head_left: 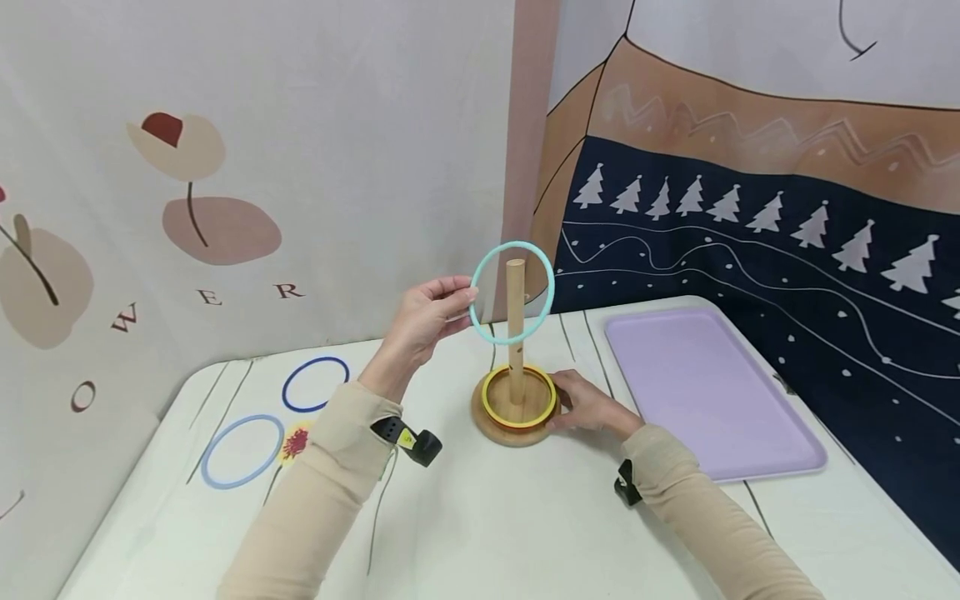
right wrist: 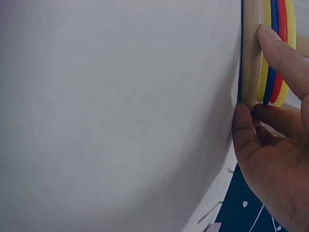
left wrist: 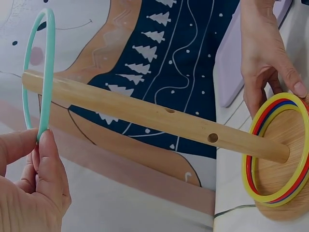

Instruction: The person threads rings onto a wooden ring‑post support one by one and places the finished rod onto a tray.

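Left hand: We see the left hand [head_left: 429, 312] pinch the side of the mint ring [head_left: 552, 292] with thumb and fingers.
Mint ring: We see it up high, and it looks to be round the top of the wooden post [head_left: 516, 300].
Right hand: We see the right hand [head_left: 588, 404] bent round the edge of the round base [head_left: 498, 400], gripping it.
Stack: We count four stacked rings [right wrist: 277, 87] on the base, round the post: yellow, blue, red, yellow.
Loose rings: We find a dark blue ring [head_left: 284, 392] and a light blue ring [head_left: 225, 487] by the table's [head_left: 480, 517] left edge.
Tray: We spot a purple tray [head_left: 712, 392] along the right edge.
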A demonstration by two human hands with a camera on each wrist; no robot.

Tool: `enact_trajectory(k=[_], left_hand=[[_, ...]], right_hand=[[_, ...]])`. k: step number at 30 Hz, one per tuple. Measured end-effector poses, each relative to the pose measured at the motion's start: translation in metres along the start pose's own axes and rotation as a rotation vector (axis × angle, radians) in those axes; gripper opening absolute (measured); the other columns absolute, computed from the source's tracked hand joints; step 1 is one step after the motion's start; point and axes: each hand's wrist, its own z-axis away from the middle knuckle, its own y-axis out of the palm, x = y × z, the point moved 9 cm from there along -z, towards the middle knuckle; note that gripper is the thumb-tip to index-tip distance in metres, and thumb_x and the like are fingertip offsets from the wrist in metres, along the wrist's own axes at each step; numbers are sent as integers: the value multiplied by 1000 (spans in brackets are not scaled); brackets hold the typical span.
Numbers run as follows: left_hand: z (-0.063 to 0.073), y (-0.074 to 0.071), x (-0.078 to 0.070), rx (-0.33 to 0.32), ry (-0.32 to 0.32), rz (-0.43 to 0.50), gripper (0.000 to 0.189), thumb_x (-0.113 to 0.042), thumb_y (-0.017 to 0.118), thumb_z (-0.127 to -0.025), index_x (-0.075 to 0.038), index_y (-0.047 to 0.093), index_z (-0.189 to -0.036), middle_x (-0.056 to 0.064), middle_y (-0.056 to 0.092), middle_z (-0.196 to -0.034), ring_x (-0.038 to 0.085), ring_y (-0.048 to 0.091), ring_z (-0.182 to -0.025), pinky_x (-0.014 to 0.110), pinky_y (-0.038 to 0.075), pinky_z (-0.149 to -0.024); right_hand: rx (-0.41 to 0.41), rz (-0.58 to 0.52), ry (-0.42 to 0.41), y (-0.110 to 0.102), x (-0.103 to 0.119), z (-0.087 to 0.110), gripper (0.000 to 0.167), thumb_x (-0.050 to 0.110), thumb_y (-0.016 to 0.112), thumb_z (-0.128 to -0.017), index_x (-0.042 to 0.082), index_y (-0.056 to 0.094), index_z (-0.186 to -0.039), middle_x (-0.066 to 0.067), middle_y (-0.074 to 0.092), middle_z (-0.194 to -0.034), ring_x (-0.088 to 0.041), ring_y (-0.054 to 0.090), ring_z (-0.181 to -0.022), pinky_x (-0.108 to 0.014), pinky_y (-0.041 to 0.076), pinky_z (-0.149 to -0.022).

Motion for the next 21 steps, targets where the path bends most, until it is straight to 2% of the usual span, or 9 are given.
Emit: enact_trajectory(k=[13,21], left_hand=[[-11,7,24,-34,-86,-43,20,-8,63,-90,-1,61,-108,1,60,-83,7,60,-66,17,55,-63],[-17,0,60,-42,-161,-85,19,-8,62,-90,-1,61,-108,0,61,-85,8,60,-75,19,55,-67]], right_hand=[[-1,-4,26,0,1,0,77,6,79,-73,-9,39,-137,-26,39,-131,-32,47,-116,-40,47,-98],[2,8,-7,0,-1,-1,76,8,79,-74,-10,39,-136,-27,38,-131,-33,46,-118,-41,47,-98]])
